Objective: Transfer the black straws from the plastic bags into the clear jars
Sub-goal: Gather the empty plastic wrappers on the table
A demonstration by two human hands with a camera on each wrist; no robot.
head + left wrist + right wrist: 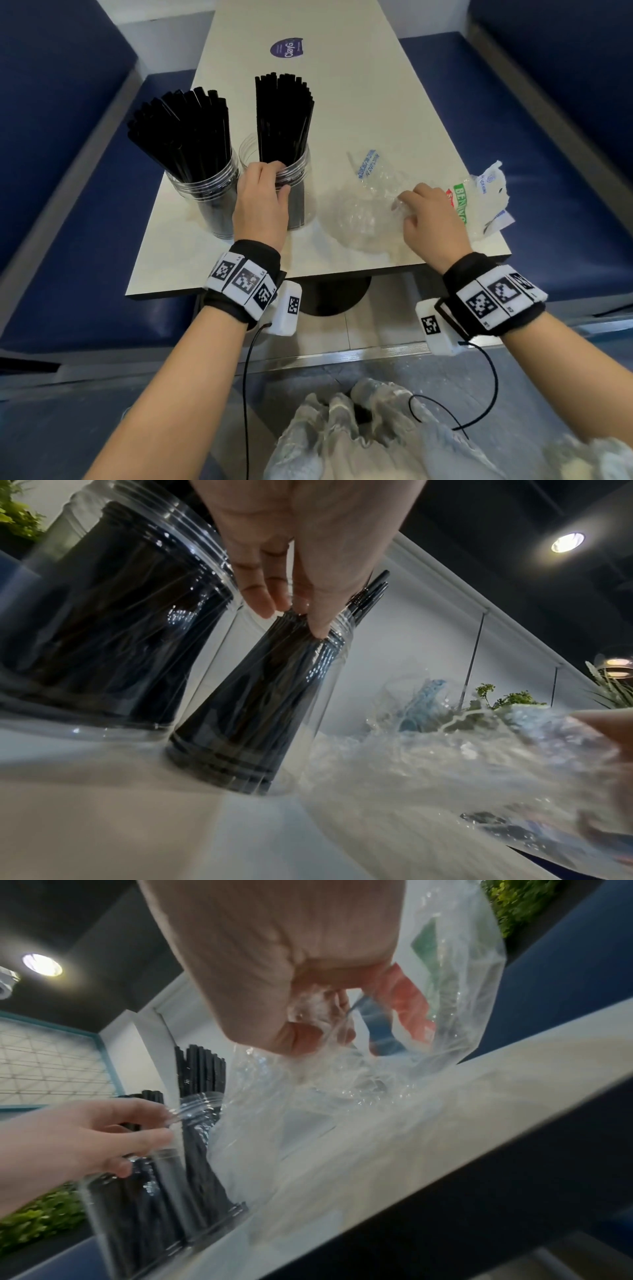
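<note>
Two clear jars stand on the table near its left side, both packed with upright black straws. The left jar (205,202) (103,615) holds a fanned bundle (185,130). My left hand (281,180) (291,610) grips the rim of the right jar (301,171) (274,696), thumb on the outer wall and fingers over the rim by its straws (282,116). My right hand (404,210) (308,1031) clutches a crumpled, empty-looking clear plastic bag (359,219) (308,1110) lying right of the jars.
A bag with green and red print (479,198) lies by the table's right edge, just past my right hand. The cream table (376,102) has a purple sticker (286,48) at the far end. Blue benches (68,171) flank both sides.
</note>
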